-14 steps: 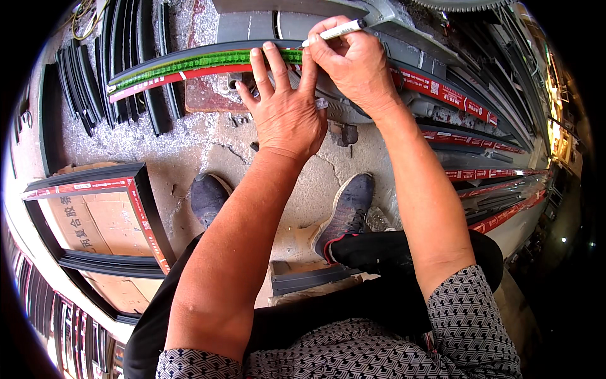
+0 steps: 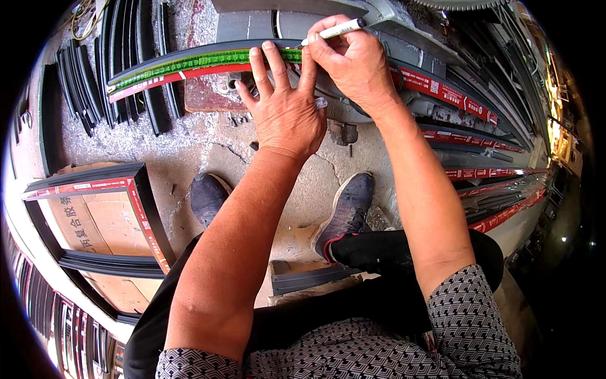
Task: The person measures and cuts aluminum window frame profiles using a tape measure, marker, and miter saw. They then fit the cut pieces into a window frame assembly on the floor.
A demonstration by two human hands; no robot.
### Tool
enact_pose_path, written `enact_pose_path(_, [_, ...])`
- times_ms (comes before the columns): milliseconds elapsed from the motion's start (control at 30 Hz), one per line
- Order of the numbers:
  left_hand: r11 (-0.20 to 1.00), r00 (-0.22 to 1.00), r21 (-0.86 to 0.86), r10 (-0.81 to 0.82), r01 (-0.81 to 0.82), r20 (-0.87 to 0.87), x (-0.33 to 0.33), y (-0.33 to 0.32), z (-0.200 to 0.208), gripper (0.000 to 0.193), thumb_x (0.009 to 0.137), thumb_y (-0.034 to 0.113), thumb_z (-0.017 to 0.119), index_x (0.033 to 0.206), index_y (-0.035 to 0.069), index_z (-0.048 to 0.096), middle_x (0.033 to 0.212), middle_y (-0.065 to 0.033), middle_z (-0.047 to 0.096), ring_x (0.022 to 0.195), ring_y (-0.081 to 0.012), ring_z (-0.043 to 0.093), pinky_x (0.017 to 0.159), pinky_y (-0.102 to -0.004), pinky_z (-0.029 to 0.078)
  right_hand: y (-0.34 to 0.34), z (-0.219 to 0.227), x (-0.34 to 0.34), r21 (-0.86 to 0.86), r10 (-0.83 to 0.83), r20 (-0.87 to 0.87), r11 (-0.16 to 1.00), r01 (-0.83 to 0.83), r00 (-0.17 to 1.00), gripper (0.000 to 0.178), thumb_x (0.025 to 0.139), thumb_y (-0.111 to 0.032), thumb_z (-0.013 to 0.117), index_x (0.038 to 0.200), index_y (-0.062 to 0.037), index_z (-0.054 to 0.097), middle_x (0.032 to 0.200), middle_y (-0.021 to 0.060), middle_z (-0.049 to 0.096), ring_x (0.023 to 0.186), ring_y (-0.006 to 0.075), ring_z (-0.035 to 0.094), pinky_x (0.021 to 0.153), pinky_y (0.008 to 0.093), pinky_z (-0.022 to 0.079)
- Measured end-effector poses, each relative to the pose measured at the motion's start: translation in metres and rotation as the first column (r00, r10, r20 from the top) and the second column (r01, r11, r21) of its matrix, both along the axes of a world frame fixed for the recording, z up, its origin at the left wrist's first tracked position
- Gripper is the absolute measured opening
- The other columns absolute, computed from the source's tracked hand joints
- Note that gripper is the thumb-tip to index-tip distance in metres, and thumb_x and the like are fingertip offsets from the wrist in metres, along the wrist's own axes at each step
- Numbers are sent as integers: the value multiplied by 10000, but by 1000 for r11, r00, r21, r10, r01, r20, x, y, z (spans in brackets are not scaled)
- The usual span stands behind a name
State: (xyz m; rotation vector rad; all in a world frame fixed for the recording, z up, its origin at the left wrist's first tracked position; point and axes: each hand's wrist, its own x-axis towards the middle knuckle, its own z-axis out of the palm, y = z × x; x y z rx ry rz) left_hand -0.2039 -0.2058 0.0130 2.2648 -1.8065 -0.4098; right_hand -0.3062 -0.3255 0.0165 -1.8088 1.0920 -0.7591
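A dark metal profile (image 2: 189, 51) with red film along its near edge lies across the far side of the work area. Along it runs a green measuring tape (image 2: 170, 66) with printed digits. My left hand (image 2: 284, 117) rests on both, palm down, with fingers spread flat over the tape. Beside that hand's palm is a small clear piece whose kind I cannot make out. Between its fingers and thumb my right hand (image 2: 353, 66) grips a white marker pen (image 2: 341, 29). The pen's tip is at the profile's surface, close to my left thumb.
Dark profile lengths (image 2: 77, 85) lie at the far left, among metal shavings. A black frame (image 2: 139, 221) over cardboard stands at the left. Red-filmed profiles (image 2: 486, 174) are stacked at the right. A toothed disc (image 2: 464, 5) shows at the top edge, beyond grey metal plates (image 2: 246, 27).
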Motion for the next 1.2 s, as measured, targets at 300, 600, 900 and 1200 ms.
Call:
enact_pose_path(300, [999, 1000, -52, 5, -5, -4, 0, 1, -3, 929, 819, 382, 752, 1631, 258, 317, 1680, -312, 150, 1565, -529, 113, 1119, -800, 225, 3, 2, 1, 51, -61, 159, 997, 53, 985, 118, 950, -144, 738, 1013, -47, 716, 840, 54, 755, 770, 141, 729, 718, 307, 581])
enact_pose_path(600, [1000, 1000, -9, 0, 0, 21, -1, 1, 4, 900, 861, 394, 737, 1640, 266, 305, 1681, -311, 150, 1562, -523, 120, 1148, -752, 245, 24, 41, -12, 112, -237, 203, 970, 218, 950, 106, 935, -118, 746, 977, -35, 696, 817, -5, 720, 736, 42, 648, 660, 241, 533])
enact_pose_path(900, [1000, 1000, 11, -11, 11, 13, 2, 2, 7, 909, 888, 437, 705, 1661, 251, 266, 1704, -293, 117, 1583, -504, 80, 1166, -760, 200, 83, 48, -47, 274, -318, 144, 923, 271, 937, 124, 958, -131, 725, 993, -19, 684, 835, -14, 698, 747, 32, 604, 654, 225, 495])
enact_pose_path(1200, [1000, 1000, -20, -17, 17, -2, 3, 3, 3, 868, 906, 446, 674, 1655, 237, 289, 1698, -296, 145, 1580, -506, 95, 1151, -776, 205, 87, 38, -42, 350, -274, 127, 912, 216, 953, 105, 969, -106, 725, 995, -19, 672, 829, -27, 682, 742, 29, 593, 649, 234, 494])
